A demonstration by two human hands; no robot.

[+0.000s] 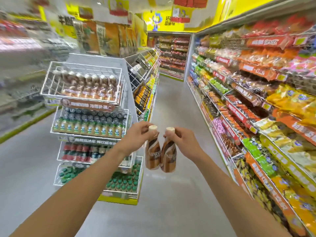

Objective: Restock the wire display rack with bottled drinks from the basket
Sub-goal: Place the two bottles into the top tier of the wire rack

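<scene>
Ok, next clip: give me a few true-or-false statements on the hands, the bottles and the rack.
1. Each hand holds one brown bottle by its neck: left hand, right hand, left bottle, right bottle. True.
2. The bottles have green caps. False, the caps are cream-white.
3. The wire rack stands left of the hands. True.
4. The rack's top basket is empty. False, it holds a row of brown bottles.

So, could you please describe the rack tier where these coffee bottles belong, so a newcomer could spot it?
Find the white wire display rack at the aisle's left end. Its top basket tilts forward and holds brown coffee bottles with cream caps, like those in the left hand and right hand. The tiers beneath hold dark-, red- and green-capped drinks.
</scene>
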